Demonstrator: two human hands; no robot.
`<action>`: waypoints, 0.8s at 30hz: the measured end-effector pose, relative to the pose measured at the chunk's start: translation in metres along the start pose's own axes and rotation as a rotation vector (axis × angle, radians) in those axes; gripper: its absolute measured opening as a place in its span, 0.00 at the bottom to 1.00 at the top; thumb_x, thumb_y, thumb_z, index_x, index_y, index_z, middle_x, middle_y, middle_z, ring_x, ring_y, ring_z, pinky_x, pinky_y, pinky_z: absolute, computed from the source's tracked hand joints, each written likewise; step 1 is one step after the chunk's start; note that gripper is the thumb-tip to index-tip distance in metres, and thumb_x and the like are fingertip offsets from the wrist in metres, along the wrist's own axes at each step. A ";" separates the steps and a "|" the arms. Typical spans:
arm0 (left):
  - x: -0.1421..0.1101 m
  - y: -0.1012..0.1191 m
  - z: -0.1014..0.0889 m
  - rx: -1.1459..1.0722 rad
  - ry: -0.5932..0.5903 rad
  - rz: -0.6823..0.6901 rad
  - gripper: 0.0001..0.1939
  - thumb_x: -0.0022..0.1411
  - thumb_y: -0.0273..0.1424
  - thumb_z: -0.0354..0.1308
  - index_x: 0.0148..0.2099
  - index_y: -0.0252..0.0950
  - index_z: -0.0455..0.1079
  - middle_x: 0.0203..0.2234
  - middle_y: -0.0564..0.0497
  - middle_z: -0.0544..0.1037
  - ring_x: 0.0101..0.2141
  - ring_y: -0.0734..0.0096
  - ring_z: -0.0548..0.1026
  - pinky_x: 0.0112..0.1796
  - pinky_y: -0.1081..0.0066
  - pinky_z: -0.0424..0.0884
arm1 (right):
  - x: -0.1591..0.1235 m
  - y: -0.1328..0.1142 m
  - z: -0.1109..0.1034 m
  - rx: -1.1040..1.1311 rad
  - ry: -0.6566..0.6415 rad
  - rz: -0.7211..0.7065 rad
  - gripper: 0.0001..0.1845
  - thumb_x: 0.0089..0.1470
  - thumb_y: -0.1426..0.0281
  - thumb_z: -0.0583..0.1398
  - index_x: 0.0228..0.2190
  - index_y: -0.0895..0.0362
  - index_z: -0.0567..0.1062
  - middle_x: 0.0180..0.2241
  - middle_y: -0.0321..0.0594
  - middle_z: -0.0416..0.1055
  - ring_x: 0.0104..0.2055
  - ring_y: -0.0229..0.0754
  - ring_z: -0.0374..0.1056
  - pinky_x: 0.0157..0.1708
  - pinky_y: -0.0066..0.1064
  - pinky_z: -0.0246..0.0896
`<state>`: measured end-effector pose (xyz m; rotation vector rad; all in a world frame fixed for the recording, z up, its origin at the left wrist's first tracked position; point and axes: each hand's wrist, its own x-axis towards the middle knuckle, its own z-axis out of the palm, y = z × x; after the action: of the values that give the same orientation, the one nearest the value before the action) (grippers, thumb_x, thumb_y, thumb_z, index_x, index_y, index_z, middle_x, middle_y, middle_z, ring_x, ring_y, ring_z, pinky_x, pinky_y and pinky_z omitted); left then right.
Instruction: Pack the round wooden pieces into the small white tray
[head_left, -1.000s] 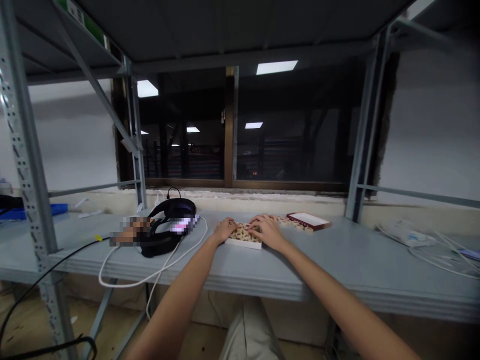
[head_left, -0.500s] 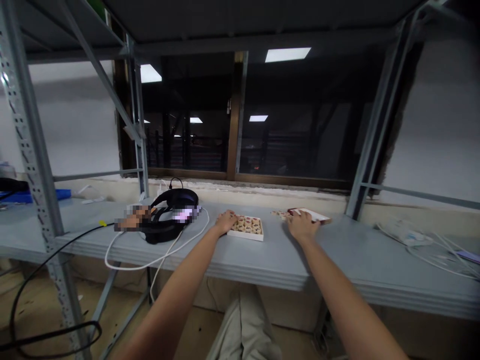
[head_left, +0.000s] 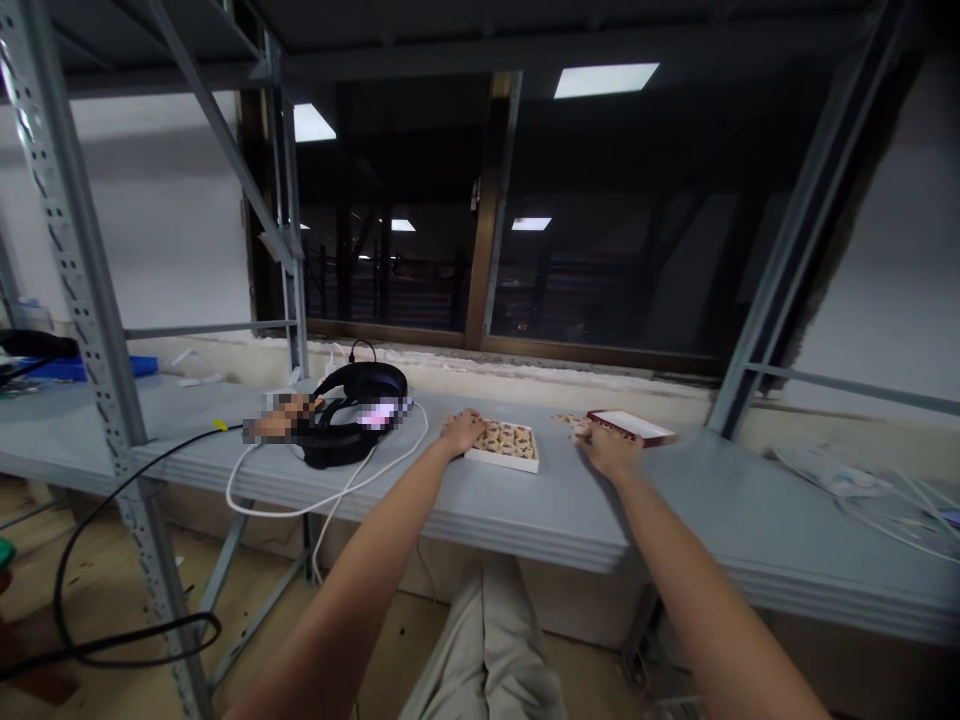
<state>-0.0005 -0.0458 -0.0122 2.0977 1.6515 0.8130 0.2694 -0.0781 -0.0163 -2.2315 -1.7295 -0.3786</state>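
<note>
A small white box point(head_left: 504, 447) filled with several round wooden pieces lies on the grey shelf point(head_left: 570, 500). My left hand point(head_left: 462, 431) rests curled against the box's left edge. My right hand point(head_left: 606, 449) lies on the shelf to the right, beside a few loose wooden pieces point(head_left: 571, 424) and just in front of a flat red-rimmed lid point(head_left: 631, 427). Its fingers are bent down over the pieces; what they hold, if anything, is hidden.
A black headset point(head_left: 349, 425) with a white cable point(head_left: 315, 497) lies left of the box. Metal rack uprights point(head_left: 82, 290) stand at left and right. Plastic bags and wires point(head_left: 862, 485) lie at the far right. A dark window is behind. A black cable point(head_left: 112, 640) loops on the floor.
My right hand left the box of pieces and moved right to the loose pieces by the red lid. The left hand stayed at the box. The view shifted slightly.
</note>
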 end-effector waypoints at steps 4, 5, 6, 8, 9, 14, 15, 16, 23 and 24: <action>0.002 -0.001 0.000 0.005 -0.007 0.012 0.22 0.62 0.41 0.47 0.53 0.34 0.64 0.50 0.42 0.72 0.53 0.52 0.63 0.51 0.61 0.58 | -0.004 -0.010 -0.010 -0.006 0.013 -0.136 0.14 0.58 0.62 0.55 0.42 0.53 0.73 0.45 0.44 0.72 0.51 0.50 0.64 0.51 0.46 0.48; 0.002 -0.002 0.000 0.009 -0.013 0.017 0.22 0.62 0.41 0.47 0.53 0.34 0.64 0.50 0.42 0.72 0.53 0.52 0.63 0.52 0.61 0.58 | -0.006 -0.012 -0.013 0.006 0.018 -0.158 0.13 0.58 0.61 0.56 0.42 0.53 0.73 0.46 0.44 0.72 0.51 0.50 0.63 0.51 0.45 0.48; 0.003 -0.002 0.000 0.011 -0.017 0.022 0.22 0.62 0.41 0.47 0.53 0.34 0.64 0.50 0.43 0.71 0.54 0.53 0.63 0.52 0.62 0.57 | -0.008 -0.015 -0.016 0.026 0.025 -0.175 0.13 0.57 0.61 0.56 0.41 0.54 0.74 0.45 0.44 0.72 0.51 0.50 0.64 0.50 0.44 0.48; 0.004 -0.004 0.001 0.009 -0.019 0.028 0.22 0.62 0.41 0.46 0.54 0.34 0.64 0.51 0.43 0.71 0.54 0.54 0.63 0.53 0.62 0.57 | -0.011 -0.020 -0.022 0.090 0.056 -0.192 0.13 0.56 0.60 0.57 0.38 0.54 0.75 0.43 0.44 0.74 0.49 0.50 0.65 0.49 0.43 0.48; 0.005 -0.004 0.001 0.006 -0.017 0.028 0.23 0.62 0.41 0.46 0.54 0.34 0.64 0.51 0.43 0.71 0.54 0.54 0.63 0.53 0.63 0.57 | -0.013 -0.023 -0.024 0.134 0.085 -0.205 0.13 0.56 0.60 0.58 0.36 0.54 0.75 0.42 0.43 0.74 0.48 0.50 0.66 0.49 0.42 0.49; 0.005 -0.005 0.001 0.010 -0.008 0.033 0.23 0.61 0.40 0.46 0.54 0.34 0.64 0.49 0.43 0.73 0.53 0.53 0.64 0.52 0.63 0.58 | -0.021 -0.040 -0.031 0.471 0.162 -0.414 0.12 0.54 0.59 0.58 0.36 0.52 0.75 0.38 0.37 0.75 0.43 0.45 0.68 0.46 0.35 0.53; 0.004 -0.004 0.000 0.010 -0.011 0.029 0.23 0.61 0.41 0.47 0.54 0.34 0.64 0.49 0.43 0.73 0.53 0.52 0.64 0.51 0.63 0.59 | -0.022 -0.043 -0.031 0.528 0.155 -0.458 0.12 0.54 0.59 0.59 0.35 0.52 0.75 0.38 0.36 0.76 0.43 0.44 0.69 0.45 0.33 0.53; 0.003 -0.004 -0.001 0.008 -0.012 0.022 0.23 0.61 0.41 0.47 0.54 0.34 0.64 0.49 0.43 0.72 0.53 0.52 0.64 0.51 0.63 0.59 | -0.023 -0.045 -0.031 0.568 0.150 -0.489 0.11 0.53 0.60 0.59 0.35 0.52 0.75 0.37 0.36 0.76 0.42 0.44 0.69 0.45 0.33 0.54; -0.004 0.004 -0.007 -0.034 -0.034 0.013 0.28 0.59 0.45 0.50 0.57 0.34 0.61 0.52 0.40 0.69 0.55 0.50 0.61 0.53 0.61 0.57 | -0.025 -0.047 -0.031 0.514 0.126 -0.528 0.09 0.52 0.61 0.61 0.33 0.51 0.77 0.38 0.35 0.76 0.44 0.45 0.68 0.48 0.35 0.51; -0.005 0.004 -0.008 -0.039 -0.036 0.009 0.30 0.58 0.46 0.51 0.58 0.33 0.59 0.53 0.39 0.69 0.56 0.49 0.61 0.53 0.61 0.57 | -0.025 -0.047 -0.031 0.508 0.121 -0.525 0.09 0.52 0.61 0.61 0.33 0.51 0.77 0.38 0.35 0.76 0.44 0.46 0.68 0.48 0.35 0.52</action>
<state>-0.0028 -0.0520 -0.0045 2.0829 1.5964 0.7990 0.2168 -0.1012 0.0065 -1.3708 -2.0468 -0.1487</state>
